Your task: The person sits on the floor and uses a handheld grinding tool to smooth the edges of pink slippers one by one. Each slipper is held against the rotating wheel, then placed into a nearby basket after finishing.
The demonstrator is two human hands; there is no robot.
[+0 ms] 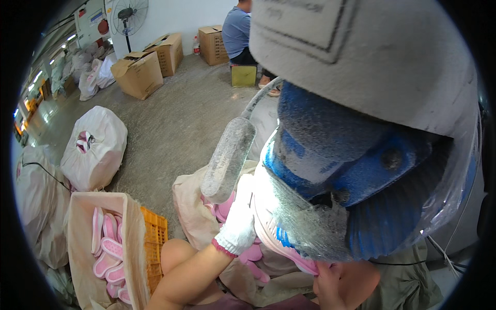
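Note:
A dusty blue machine [372, 162] with a grey cover [360, 62] fills the right of the view. Under its clear plastic guard runs the edge of a pink and white slipper piece [306, 265]. My bare right hand [328, 281] pinches the near end of that piece. My left hand [238, 217], in a white knit glove with a red cuff, is raised against the guard's left side. Glare hides its fingertips, so its grip is unclear. Behind the glove, an open cloth sack [190, 197] holds pink slipper parts [254, 254].
A dusty lamp [228, 161] hangs above my left hand. On the left are a cloth-lined yellow crate [155, 242] of pink slippers [108, 259] and stuffed white sacks [95, 145]. Cardboard boxes [137, 73], a fan [126, 17] and a seated person [237, 33] are farther back.

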